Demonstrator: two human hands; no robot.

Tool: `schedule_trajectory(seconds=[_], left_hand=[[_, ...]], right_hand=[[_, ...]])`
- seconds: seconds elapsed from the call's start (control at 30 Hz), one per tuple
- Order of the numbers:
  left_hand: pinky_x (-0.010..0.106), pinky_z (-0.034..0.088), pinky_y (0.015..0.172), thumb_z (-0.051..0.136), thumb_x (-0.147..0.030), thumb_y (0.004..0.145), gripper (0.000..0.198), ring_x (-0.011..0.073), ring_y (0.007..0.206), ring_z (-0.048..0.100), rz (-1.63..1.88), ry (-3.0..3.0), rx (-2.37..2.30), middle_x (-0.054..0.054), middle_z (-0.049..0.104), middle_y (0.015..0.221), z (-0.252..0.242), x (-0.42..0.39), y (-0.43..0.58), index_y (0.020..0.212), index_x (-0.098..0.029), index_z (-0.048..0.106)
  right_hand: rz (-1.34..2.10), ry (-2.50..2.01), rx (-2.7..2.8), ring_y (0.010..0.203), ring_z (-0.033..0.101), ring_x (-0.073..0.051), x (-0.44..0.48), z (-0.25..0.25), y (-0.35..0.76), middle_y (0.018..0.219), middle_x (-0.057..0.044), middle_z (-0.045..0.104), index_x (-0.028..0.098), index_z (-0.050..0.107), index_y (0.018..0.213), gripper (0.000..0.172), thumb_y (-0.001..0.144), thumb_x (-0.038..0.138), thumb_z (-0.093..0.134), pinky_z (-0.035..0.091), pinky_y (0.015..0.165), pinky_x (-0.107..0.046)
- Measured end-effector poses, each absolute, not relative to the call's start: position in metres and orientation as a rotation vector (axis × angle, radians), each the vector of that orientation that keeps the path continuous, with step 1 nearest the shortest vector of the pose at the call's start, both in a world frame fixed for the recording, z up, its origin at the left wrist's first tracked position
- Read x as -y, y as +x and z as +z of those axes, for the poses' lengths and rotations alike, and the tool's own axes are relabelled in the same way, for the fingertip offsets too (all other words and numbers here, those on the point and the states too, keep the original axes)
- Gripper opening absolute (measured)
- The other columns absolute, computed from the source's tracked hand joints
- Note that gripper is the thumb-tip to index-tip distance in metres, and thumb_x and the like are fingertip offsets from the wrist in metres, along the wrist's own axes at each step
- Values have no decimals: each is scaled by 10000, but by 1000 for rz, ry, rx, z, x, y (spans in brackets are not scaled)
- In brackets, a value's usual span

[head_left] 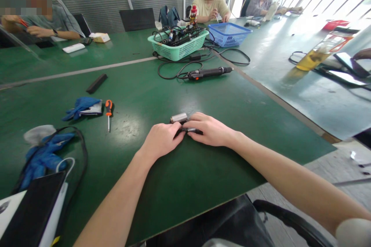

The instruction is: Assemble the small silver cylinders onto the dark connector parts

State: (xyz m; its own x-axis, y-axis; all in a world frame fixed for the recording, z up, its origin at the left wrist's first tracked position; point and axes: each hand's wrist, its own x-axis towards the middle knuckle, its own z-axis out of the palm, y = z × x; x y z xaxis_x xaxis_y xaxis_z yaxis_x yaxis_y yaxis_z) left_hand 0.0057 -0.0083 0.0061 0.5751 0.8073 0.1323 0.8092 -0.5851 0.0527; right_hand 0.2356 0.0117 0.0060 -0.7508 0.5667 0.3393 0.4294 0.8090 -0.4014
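Observation:
My left hand (164,139) and my right hand (210,128) meet near the front of the green table (139,88). Both are closed around a small dark part with a silvery section (189,129), partly hidden by the fingers. Just beyond the fingertips lies a short silver metal cylinder (179,118), darker at its left end; whether it joins the held part I cannot tell. Left of my hands a screwdriver with an orange and black handle (108,108) lies beside a blue and white glove (87,108).
An electric screwdriver (208,73) with its cable lies ahead. Behind it stand a green basket (179,51) of tools and cables and a blue basket (228,34). A black bar (97,83), blue gloves (43,162) and a phone (37,208) lie left. Other people sit around the tables.

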Motion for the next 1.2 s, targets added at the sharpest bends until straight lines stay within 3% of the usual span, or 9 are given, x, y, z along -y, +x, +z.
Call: schedule_trajectory(seconds=[0.43, 0.83, 1.2], left_hand=[[306, 471, 669, 466, -466, 988, 306, 222, 758, 703, -236, -2789, 1475, 50, 750, 891, 8, 9, 6, 1007, -221, 648], [297, 458, 649, 429, -434, 1002, 314, 209, 726, 698, -259, -2791, 1446, 42, 742, 841, 5, 10, 3, 982, -217, 655], [304, 465, 660, 435, -426, 998, 308, 209, 722, 695, -274, -2779, 1457, 46, 740, 834, 5, 11, 3, 977, -215, 658]], right_hand=[[94, -917, 2789, 968, 608, -249, -18, 28, 266, 1034, -96, 652, 228, 674, 1154, 260, 927, 197, 550, 504, 859, -385], [-153, -1465, 2445, 1065, 628, -299, -73, -16, 406, 1138, -139, 678, 170, 686, 1202, 362, 936, 290, 472, 502, 972, -460], [-222, -1560, 2344, 1040, 643, -297, -73, -25, 410, 1078, -117, 702, 170, 704, 1130, 348, 875, 237, 477, 504, 967, -431]])
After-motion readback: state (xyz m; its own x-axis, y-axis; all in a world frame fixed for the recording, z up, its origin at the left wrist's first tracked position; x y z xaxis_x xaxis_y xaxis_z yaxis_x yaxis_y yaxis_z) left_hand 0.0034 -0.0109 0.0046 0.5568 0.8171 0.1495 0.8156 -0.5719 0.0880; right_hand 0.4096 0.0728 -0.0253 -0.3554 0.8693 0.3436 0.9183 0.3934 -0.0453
